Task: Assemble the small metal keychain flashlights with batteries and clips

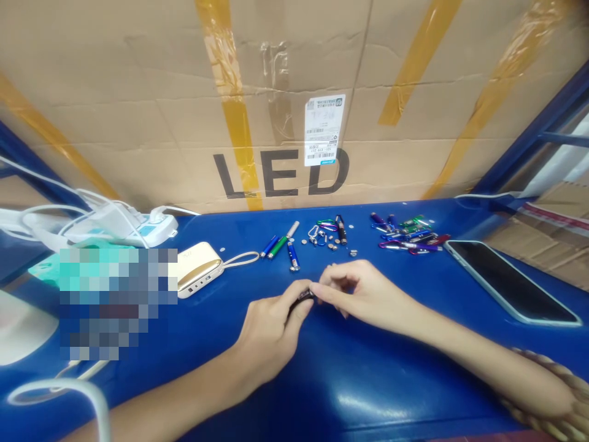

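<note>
My left hand [271, 328] is closed round a small dark keychain flashlight [304, 296], gripping its body just above the blue table [350, 380]. My right hand [356, 291] meets it from the right, thumb and fingertips pinched at the flashlight's end; what they pinch there is too small to name. Beyond the hands lie a few loose mini flashlights [283, 244], small silver button cells [343, 245] and carabiner clips [322, 228].
A pile of coloured keychain flashlights [407, 236] lies at the back right, a phone [508, 279] face up to the right. A white and gold power bank [199, 269] and a power strip [138, 228] sit at the left. A large cardboard box [285, 98] marked LED walls the back.
</note>
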Demonstrator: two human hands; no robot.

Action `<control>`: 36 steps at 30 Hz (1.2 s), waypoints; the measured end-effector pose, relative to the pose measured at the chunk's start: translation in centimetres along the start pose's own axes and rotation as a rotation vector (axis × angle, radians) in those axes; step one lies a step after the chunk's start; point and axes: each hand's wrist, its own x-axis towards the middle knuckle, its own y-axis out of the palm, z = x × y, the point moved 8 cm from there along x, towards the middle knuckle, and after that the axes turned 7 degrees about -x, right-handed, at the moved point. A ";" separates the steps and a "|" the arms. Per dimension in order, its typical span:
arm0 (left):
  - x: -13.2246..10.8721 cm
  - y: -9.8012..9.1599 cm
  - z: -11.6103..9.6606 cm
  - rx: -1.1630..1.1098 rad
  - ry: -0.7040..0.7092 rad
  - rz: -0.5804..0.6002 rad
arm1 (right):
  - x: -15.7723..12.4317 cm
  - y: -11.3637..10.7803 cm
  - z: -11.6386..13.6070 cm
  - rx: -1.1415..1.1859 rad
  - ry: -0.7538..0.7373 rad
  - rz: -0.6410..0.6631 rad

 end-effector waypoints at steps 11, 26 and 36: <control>0.7 1.0 0.5 -0.285 -0.101 0.338 | -2.8 -0.3 4.3 -0.722 -0.853 -0.162; -0.6 -0.2 -2.3 0.253 0.450 0.148 | -3.0 2.8 3.8 -0.863 -0.824 -0.113; -1.2 -0.8 -3.4 0.293 0.438 -0.028 | -3.2 2.3 4.6 -0.808 -0.802 -0.163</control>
